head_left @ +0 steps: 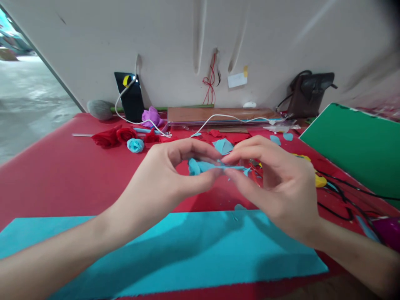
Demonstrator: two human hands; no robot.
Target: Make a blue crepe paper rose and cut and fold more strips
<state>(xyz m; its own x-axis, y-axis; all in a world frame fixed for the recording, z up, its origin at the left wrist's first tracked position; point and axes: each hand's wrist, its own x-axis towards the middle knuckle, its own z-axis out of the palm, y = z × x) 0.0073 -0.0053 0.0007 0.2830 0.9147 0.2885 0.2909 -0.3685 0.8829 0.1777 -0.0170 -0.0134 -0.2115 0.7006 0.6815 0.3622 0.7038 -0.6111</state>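
Clearly, the main risk sits at the fingertips: the left hand (162, 179) and the right hand (279, 185) both pinch the slim blue paper piece (203, 167), their tips nearly meeting at its middle. It is held up over the red surface (78, 175), past the far edge of the blue sheet (200, 260). The paper looks thin and soft, so a hard twist or an uneven pull between the two pinches could tear it – or crush the curled left end. Too light a grip might let the folds spring loose. If dropped, it could land among the loose blue scraps (223, 146) – same colour, easily confused. A dragging forearm could also crease the sheet beneath.
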